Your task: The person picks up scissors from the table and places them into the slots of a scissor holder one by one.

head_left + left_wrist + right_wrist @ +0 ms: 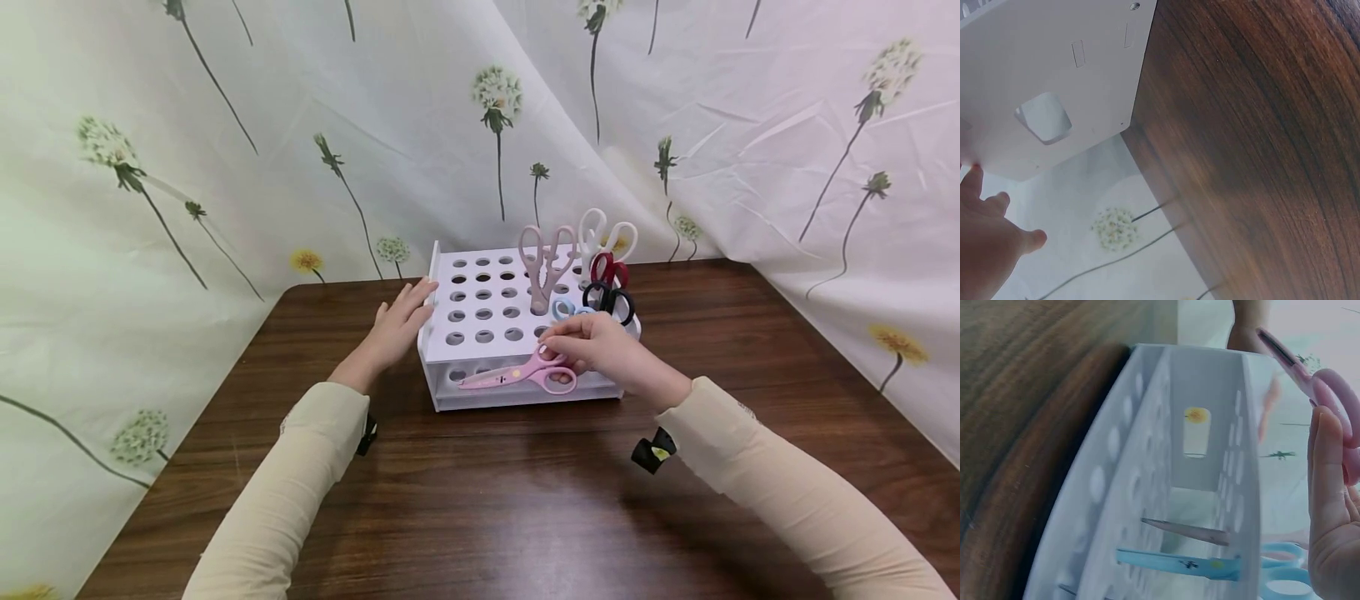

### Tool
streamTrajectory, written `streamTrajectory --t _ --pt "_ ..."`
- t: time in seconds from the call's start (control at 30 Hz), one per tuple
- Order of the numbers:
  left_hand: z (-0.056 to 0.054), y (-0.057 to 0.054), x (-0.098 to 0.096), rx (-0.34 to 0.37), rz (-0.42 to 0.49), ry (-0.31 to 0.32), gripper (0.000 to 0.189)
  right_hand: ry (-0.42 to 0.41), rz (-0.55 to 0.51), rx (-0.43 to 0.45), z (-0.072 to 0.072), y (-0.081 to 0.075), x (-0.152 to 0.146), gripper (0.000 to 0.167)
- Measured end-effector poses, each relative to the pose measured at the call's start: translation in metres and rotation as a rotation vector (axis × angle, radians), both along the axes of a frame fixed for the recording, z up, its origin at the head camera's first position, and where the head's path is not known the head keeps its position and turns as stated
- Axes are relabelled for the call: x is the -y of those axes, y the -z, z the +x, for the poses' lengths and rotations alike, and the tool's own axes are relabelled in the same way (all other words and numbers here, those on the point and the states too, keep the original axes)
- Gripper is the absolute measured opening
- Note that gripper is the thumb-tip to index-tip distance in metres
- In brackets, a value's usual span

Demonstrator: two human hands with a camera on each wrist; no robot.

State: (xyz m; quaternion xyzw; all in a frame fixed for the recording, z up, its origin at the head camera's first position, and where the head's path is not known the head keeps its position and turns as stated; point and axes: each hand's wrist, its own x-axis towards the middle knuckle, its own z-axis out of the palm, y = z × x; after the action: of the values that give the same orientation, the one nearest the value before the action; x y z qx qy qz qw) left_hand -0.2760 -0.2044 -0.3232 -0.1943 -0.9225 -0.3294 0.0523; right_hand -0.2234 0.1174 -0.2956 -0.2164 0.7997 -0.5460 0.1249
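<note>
Pink scissors (517,372) lie level in front of the white rack, pinched at their finger loops by my right hand (600,354). Their blades point left. The right wrist view shows the same pink scissors (1335,378) beside the fingers, above the rack's side. My left hand (393,329) touches the left panel of the rack (465,354), its fingers stretched out. From the left wrist, this hand (988,237) shows at the panel's edge. Dusty-pink scissors (542,292) stand upright in a rack hole, and light blue scissors (562,310) sit partly behind my right hand.
White scissors (588,258), red scissors (606,268) and black scissors (600,296) stand along the rack's right side. The rack has rows of round holes and a lower shelf. It sits on a dark wooden table (480,492), with a flower-patterned cloth (420,100) behind.
</note>
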Motion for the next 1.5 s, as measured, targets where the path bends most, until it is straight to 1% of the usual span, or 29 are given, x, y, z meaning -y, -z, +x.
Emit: streamTrajectory --t 0.13,0.4,0.53,0.73,0.83,0.97,1.07,1.27,1.5 --pt "0.001 0.0 0.0 -0.002 0.004 -0.002 0.05 0.022 0.002 0.002 -0.001 -0.008 -0.003 0.029" --pt "0.001 -0.001 0.0 0.005 0.002 -0.007 0.05 0.041 -0.091 0.016 -0.008 -0.018 -0.008 0.034" --pt "0.002 -0.001 -0.001 0.005 -0.001 -0.008 0.049 0.076 -0.096 -0.009 -0.012 -0.022 -0.01 0.034" --pt "0.001 -0.001 -0.001 0.004 0.004 -0.013 0.048 0.113 -0.126 -0.083 -0.017 -0.031 -0.011 0.032" --pt "0.001 -0.001 -0.001 -0.001 0.007 -0.011 0.049 0.126 -0.123 -0.111 -0.019 -0.034 -0.012 0.031" --pt "0.0 0.0 -0.001 -0.004 0.008 -0.005 0.049 0.137 -0.111 -0.116 -0.021 -0.036 -0.014 0.032" --pt "0.0 0.0 -0.001 -0.002 0.006 -0.004 0.049 0.15 -0.088 -0.123 -0.024 -0.037 -0.016 0.033" --pt "0.001 -0.001 -0.001 0.001 0.003 -0.004 0.049 0.176 -0.035 -0.167 -0.027 -0.038 -0.02 0.033" --pt "0.0 0.001 -0.001 -0.002 -0.004 -0.01 0.049 0.173 -0.04 -0.178 -0.029 -0.04 -0.019 0.032"
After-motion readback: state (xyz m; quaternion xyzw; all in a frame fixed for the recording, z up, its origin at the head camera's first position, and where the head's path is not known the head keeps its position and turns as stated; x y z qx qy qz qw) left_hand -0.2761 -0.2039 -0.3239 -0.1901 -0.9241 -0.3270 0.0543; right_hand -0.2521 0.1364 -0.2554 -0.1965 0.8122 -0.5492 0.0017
